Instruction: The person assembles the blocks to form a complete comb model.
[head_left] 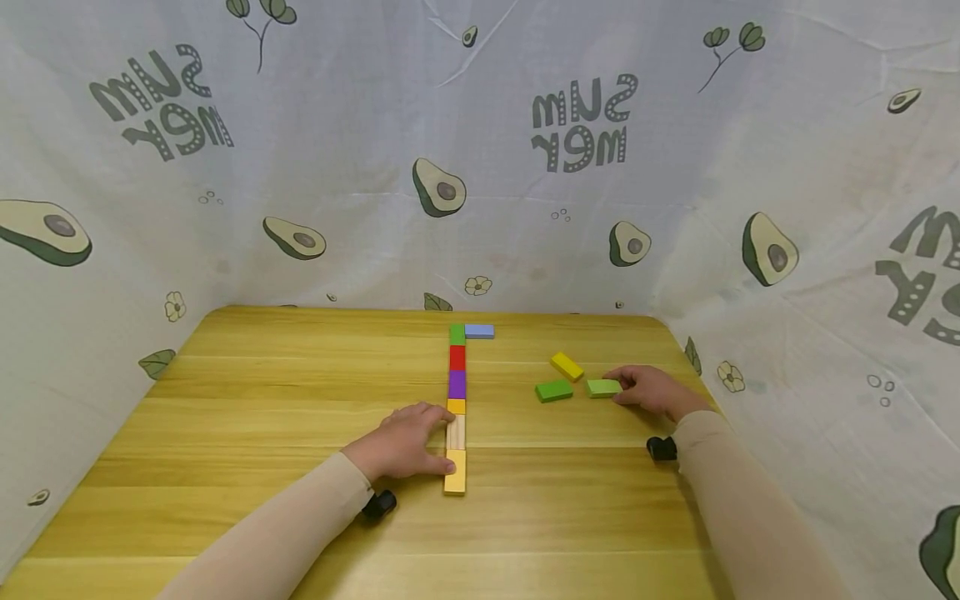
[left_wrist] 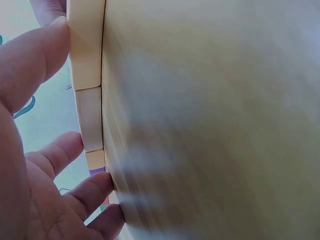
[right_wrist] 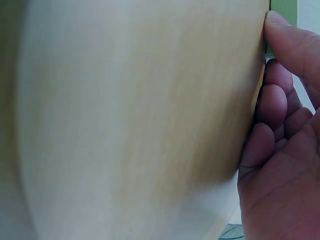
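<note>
A straight row of flat blocks runs away from me: an orange-yellow block [head_left: 454,482] nearest, then a plain wood block [head_left: 457,432], a small yellow-orange one [head_left: 456,407], purple [head_left: 457,385], red [head_left: 457,357] and green [head_left: 457,334]. My left hand [head_left: 405,440] lies along the row's left side, its thumb touching the nearest block and a fingertip at the plain wood one, fingers loosely spread. Off to the right, my right hand [head_left: 656,392] pinches the end of a light green block [head_left: 602,388] on the table. In the right wrist view only part of that block [right_wrist: 284,22] shows.
A light blue block [head_left: 479,332] joins the row's far end, pointing right. Between the row and my right hand lie a green block [head_left: 553,391] and a yellow block [head_left: 567,367]. Printed cloth [head_left: 510,250] hangs around the wooden table [head_left: 300,375].
</note>
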